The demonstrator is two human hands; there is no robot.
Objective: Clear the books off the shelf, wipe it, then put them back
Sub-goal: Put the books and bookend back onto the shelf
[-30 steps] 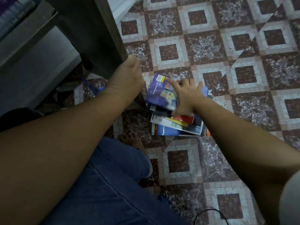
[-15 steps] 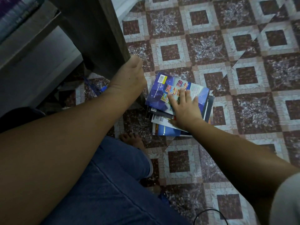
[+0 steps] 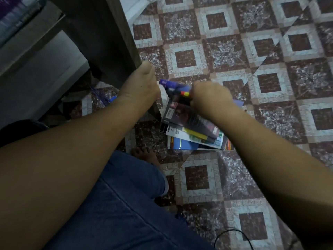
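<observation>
A pile of books (image 3: 193, 131) lies on the patterned floor beside the dark wooden shelf unit (image 3: 100, 38). My right hand (image 3: 210, 98) grips the blue-purple top book (image 3: 173, 86) and holds it tilted up off the pile, its spine toward me. A dark-covered book (image 3: 187, 116) now lies uppermost on the pile. My left hand (image 3: 139, 83) holds the front edge of the shelf unit's side panel, fingers hidden behind the wood.
The tiled floor (image 3: 252, 51) stretches to the right and far side. My knee in blue jeans (image 3: 115, 204) and a bare foot (image 3: 146, 156) are below the pile. A black cable (image 3: 232, 235) lies at the bottom edge. A blue object (image 3: 108, 100) sits under the shelf.
My right hand slid back across the top book, curled round it and lifted it off the pile, uncovering the dark book beneath. The left hand stayed on the shelf panel.
</observation>
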